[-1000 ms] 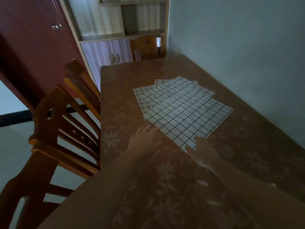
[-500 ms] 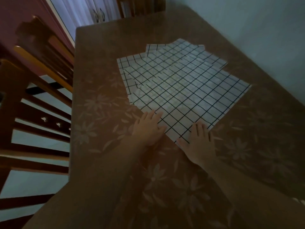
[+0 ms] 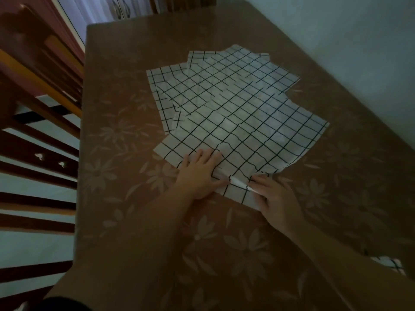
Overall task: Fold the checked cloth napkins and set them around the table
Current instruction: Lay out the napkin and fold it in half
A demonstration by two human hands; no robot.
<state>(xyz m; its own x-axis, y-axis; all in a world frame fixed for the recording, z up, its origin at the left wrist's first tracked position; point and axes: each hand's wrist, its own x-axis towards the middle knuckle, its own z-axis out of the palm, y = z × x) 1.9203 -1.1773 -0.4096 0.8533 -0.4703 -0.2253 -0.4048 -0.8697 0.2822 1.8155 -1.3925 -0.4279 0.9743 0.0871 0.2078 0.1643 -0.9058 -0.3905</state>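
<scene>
Resting side by side at the near corner of the top napkin point(image 3: 242, 135), both hands work the same bit of cloth. The left hand point(image 3: 199, 173) lies flat, fingers spread and straight, pressing the cloth down just inside its near-left edge. The right hand point(image 3: 277, 198) sits just beside it, fingers curled at the corner, which is lifted into a small white ridge between the two hands; it appears to pinch that raised edge, though the dim light makes the grip hard to read.

Beyond the hands the top napkin spreads away over the surface point(image 3: 125, 221), lying mostly flat with a slight wrinkle near the left fingertips. Under it more checked napkins point(image 3: 202, 86) fan out in a loose pile, their corners showing at the left and far sides, none lined up with another.

Bare flowered surface lies near the person and to the left of the pile, up to the left edge, where chairs point(image 3: 33, 135) stand close. To the right, the pile's corner comes near the wall point(image 3: 359, 52), with only a narrow strip between. A scrap of checked cloth point(image 3: 390, 264) shows at the lower right, behind the right forearm. Further off, open surface runs to the far edge, with a cabinet point(image 3: 107, 10) behind it.
</scene>
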